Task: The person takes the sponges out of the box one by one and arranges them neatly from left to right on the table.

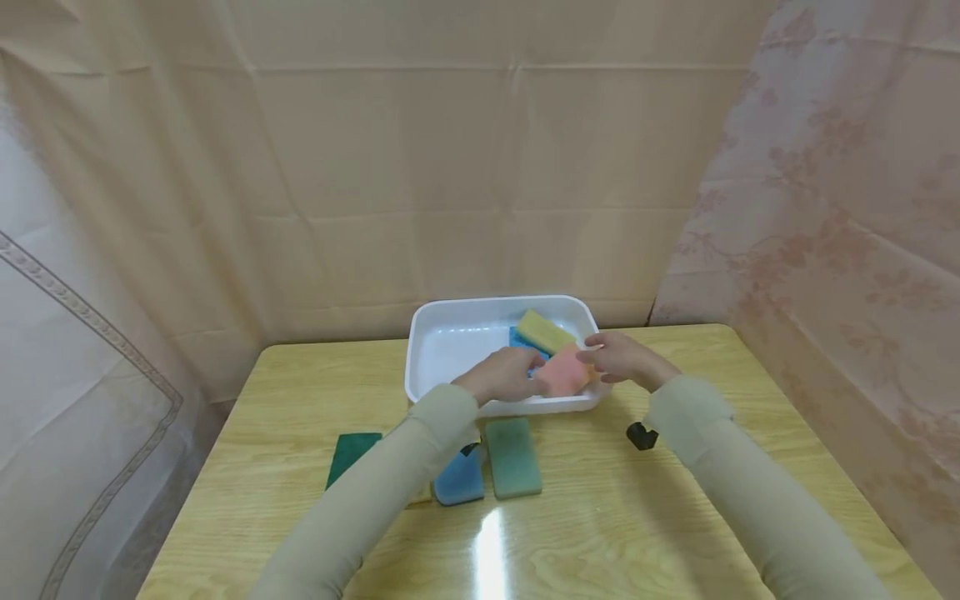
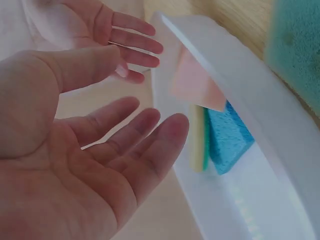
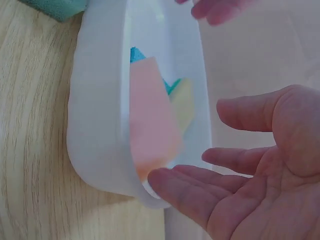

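A white tray [image 1: 427, 333] stands at the table's middle. A yellow sponge [image 1: 545, 332] and a blue sponge [image 1: 519, 340] lie inside it. A pink sponge [image 1: 564, 374] leans on the tray's near wall [image 3: 95, 125]. My left hand [image 1: 504, 375] hovers just left of the pink sponge, with its palm [image 2: 100, 150] open and fingers relaxed. My right hand [image 1: 618, 357] is just right of it, also open [image 3: 250, 175], with one fingertip close to the pink sponge [image 3: 152, 130] at its lower end. Neither hand grips anything.
On the table in front of the tray lie a dark green sponge [image 1: 351, 454], a blue sponge [image 1: 459, 479] and a light green sponge [image 1: 513, 457]. A small black object [image 1: 642, 435] sits under my right forearm. Cloth walls close in the back and both sides.
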The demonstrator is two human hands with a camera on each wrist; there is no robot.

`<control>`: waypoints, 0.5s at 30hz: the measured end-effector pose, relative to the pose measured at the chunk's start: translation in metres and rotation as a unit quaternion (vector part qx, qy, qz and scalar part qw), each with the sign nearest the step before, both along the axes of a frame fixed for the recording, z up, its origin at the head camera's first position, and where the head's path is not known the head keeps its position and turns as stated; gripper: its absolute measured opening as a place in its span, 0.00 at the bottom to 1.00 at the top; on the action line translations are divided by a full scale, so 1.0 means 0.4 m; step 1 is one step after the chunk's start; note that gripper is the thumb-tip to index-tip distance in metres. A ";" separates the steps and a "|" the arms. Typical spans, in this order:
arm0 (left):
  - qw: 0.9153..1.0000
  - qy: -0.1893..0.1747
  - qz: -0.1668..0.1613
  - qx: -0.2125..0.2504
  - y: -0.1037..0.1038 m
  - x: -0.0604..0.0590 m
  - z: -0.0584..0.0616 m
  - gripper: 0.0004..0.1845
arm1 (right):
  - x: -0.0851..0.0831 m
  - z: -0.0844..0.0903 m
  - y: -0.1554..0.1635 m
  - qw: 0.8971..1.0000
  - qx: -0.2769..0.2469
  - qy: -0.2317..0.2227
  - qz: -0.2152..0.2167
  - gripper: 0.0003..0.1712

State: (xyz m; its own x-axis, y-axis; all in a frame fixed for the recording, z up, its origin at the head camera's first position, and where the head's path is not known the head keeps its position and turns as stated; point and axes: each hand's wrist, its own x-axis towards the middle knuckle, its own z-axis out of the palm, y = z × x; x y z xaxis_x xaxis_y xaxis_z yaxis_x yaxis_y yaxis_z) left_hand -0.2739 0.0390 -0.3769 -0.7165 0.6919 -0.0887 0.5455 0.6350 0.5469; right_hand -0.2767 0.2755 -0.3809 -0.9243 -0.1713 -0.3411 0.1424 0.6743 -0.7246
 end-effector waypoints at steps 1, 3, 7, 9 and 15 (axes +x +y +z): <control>1.000 -0.004 0.007 -0.003 0.004 -0.005 -0.002 0.21 | -0.002 -0.002 -0.002 1.000 -0.001 -0.007 -0.002 0.37; 1.000 -0.009 0.018 -0.008 0.011 -0.015 -0.011 0.20 | -0.004 -0.006 -0.008 1.000 0.004 -0.019 -0.004 0.38; 0.999 -0.026 0.030 -0.017 0.021 -0.029 -0.029 0.22 | -0.005 -0.013 -0.022 0.999 0.023 -0.032 -0.007 0.36; 0.999 -0.037 0.031 -0.020 0.024 -0.036 -0.035 0.24 | -0.006 -0.016 -0.030 0.999 0.028 -0.037 -0.009 0.32; 0.996 -0.070 0.043 -0.031 0.031 -0.060 -0.051 0.33 | -0.008 -0.022 -0.051 0.998 0.021 -0.058 -0.022 0.30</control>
